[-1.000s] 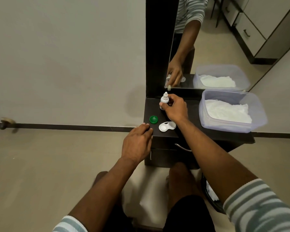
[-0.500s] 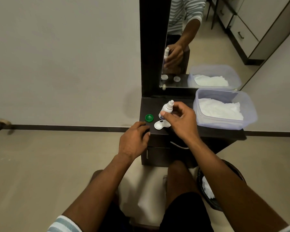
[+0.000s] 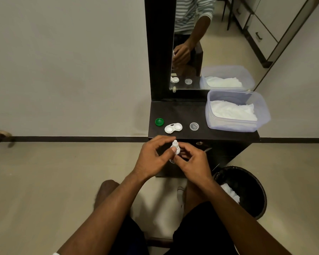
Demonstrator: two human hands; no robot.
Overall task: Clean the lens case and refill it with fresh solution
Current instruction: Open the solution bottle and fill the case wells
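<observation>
Both hands met in front of the dark surface (image 3: 180,111), just short of its near edge. The right hand (image 3: 193,162) gripped the small white solution bottle (image 3: 175,150) from below and the right, fingers curled round its body, the bottle roughly upright with its nozzle pointing up and away from the person. The left hand (image 3: 152,159) closed on the same bottle from the left, its thumb pressed against the bottle's shoulder and its fingers arched over the top near the nozzle. Whether the nozzle carried a cap could not be told.

Beyond the hands, on the surface, lay the white lens case (image 3: 173,128), both of its wells open and facing up. Just left of the case and beyond the left hand sat a green cap (image 3: 159,122). To the right of the case, beyond the right hand, sat a clear round cap (image 3: 194,126), apart from the case. Farther right and beyond the right hand stood a translucent plastic tub (image 3: 261,115) with white tissue (image 3: 232,111) inside, at the far right end of the surface.

Below and to the right of the right hand stood a black bin (image 3: 254,183) on the floor, with a crumpled white tissue inside. A mirror (image 3: 188,43) rose behind the surface, well beyond both hands, reflecting a hand and the tub.
</observation>
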